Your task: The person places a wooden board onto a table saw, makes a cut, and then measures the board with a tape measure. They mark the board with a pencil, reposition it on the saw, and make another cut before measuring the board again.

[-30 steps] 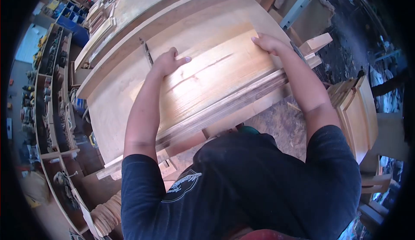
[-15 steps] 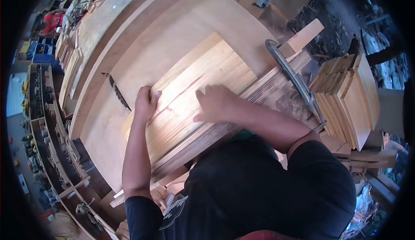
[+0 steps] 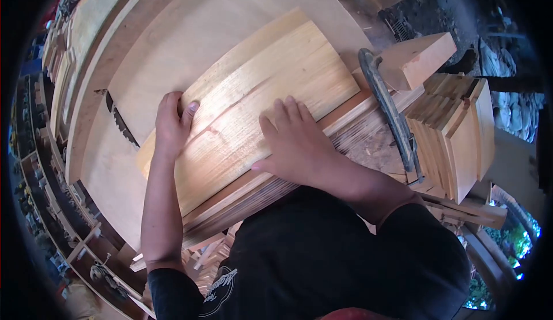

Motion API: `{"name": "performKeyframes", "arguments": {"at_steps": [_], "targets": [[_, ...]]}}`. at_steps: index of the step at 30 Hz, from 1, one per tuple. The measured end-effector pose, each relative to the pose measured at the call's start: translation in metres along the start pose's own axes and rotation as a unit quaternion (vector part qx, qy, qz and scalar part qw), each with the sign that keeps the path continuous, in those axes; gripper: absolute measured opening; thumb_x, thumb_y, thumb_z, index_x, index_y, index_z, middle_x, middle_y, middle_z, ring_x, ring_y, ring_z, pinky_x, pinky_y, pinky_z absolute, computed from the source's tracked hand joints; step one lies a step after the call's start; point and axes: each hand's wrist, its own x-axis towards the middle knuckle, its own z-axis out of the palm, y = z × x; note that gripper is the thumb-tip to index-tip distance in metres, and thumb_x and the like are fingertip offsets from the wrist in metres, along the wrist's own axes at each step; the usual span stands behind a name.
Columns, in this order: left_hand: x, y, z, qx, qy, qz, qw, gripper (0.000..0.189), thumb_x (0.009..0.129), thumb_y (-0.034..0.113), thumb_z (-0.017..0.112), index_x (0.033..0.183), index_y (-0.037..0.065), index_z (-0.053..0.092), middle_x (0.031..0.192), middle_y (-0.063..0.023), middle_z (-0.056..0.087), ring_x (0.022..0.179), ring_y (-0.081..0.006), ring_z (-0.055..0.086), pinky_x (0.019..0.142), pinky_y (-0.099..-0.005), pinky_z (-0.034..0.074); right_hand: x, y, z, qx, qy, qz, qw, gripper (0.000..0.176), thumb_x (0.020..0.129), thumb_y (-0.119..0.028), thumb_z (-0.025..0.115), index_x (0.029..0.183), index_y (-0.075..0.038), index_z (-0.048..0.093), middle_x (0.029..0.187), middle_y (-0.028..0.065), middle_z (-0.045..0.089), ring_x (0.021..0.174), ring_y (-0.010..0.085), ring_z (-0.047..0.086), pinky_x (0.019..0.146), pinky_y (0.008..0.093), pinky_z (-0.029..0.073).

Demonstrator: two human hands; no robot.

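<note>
Head view: board [image 3: 236, 110] under right grip [image 3: 295, 144], left grip [image 3: 171, 125] at edge.

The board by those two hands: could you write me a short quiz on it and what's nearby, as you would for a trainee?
1. True or false: the left hand touches the board.
2. Which hand is nearer the metal clamp?
3. Fill in the blank: going by its visible grain, the board is made of ____.

Key:
1. True; its thumb rests on the board.
2. The right hand.
3. Wood.
</note>
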Motion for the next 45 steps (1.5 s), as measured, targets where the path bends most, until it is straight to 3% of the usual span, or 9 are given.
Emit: {"name": "performKeyframes", "arguments": {"at_steps": [20,22,28,34,35,37,41,45], "targets": [[0.009,0.009,0.006,0.012,0.027,0.025,0.999,0.036,0.089,0.028,0.069,0.106,-0.001,0.058,0.101,-0.0209,0.061,0.092,-0.0379,0.057,0.082,-0.0439,0.046,0.004,-0.003,-0.005,-0.014,-0.011,0.046,0.999,0.074,0.089,-0.052,0.060,0.138,0.001,0.046,0.148,0.0313,0.034,0.141,0.0470,0.027,0.116,0.0522,0.023],[0.010,0.015,0.001,-0.006,-0.006,-0.025,1.000,0.035,0.089,0.028,0.069,0.105,-0.002,0.058,0.100,-0.0209,0.060,0.092,-0.0377,0.058,0.081,-0.0436,0.047,0.003,-0.001,-0.002,-0.008,0.024,0.033,0.999,0.072,0.092,-0.054,0.057,0.134,0.005,0.049,0.145,0.0338,0.039,0.140,0.0471,0.030,0.115,0.0541,0.025],[0.017,0.003,-0.001,0.013,-0.021,-0.012,1.000,0.035,0.091,0.033,0.067,0.098,0.000,0.057,0.093,-0.0199,0.060,0.080,-0.0362,0.058,0.073,-0.0435,0.048,0.003,-0.001,-0.010,0.016,0.014,0.043,0.999,0.068,0.091,-0.051,0.059,0.132,0.003,0.052,0.145,0.0329,0.040,0.140,0.0465,0.032,0.115,0.0540,0.025],[0.030,0.010,-0.017,-0.022,-0.123,-0.054,0.991,0.038,0.088,0.036,0.071,0.092,0.002,0.054,0.075,-0.0175,0.061,0.069,-0.0286,0.060,0.065,-0.0409,0.047,0.002,0.000,-0.009,0.047,0.026,0.049,0.997,0.066,0.090,-0.050,0.060,0.131,0.001,0.053,0.144,0.0320,0.041,0.138,0.0470,0.034,0.113,0.0519,0.028],[0.034,0.008,-0.017,-0.026,-0.134,-0.041,0.990,0.044,0.087,0.042,0.071,0.094,0.002,0.055,0.074,-0.0167,0.062,0.069,-0.0271,0.061,0.067,-0.0408,0.048,0.002,0.000,-0.007,0.047,0.033,0.049,0.997,0.066,0.090,-0.050,0.060,0.131,0.001,0.053,0.144,0.0320,0.041,0.138,0.0470,0.034,0.113,0.0519,0.028],[0.039,0.007,-0.014,-0.025,-0.137,-0.046,0.989,0.049,0.087,0.047,0.070,0.099,0.001,0.058,0.077,-0.0177,0.064,0.073,-0.0277,0.063,0.069,-0.0406,0.049,0.001,0.002,0.000,0.026,0.093,0.042,0.994,0.062,0.086,-0.047,0.064,0.127,-0.002,0.056,0.129,0.0257,0.051,0.130,0.0441,0.041,0.109,0.0494,0.033],[0.045,0.000,-0.016,-0.037,-0.191,-0.094,0.976,0.067,0.086,0.059,0.065,0.113,-0.001,0.065,0.090,-0.0227,0.069,0.087,-0.0297,0.068,0.079,-0.0401,0.051,-0.003,0.007,0.004,0.033,0.133,0.027,0.990,0.061,0.085,-0.046,0.066,0.127,-0.003,0.056,0.128,0.0232,0.054,0.129,0.0425,0.044,0.108,0.0482,0.034],[0.034,0.002,-0.033,-0.002,-0.183,-0.106,0.977,0.072,0.085,0.062,0.063,0.116,-0.003,0.065,0.094,-0.0265,0.069,0.091,-0.0322,0.069,0.082,-0.0399,0.052,-0.005,0.008,-0.003,0.087,0.095,-0.019,0.992,0.057,0.087,-0.044,0.065,0.125,-0.003,0.057,0.134,0.0216,0.054,0.134,0.0386,0.042,0.111,0.0462,0.032]]}}
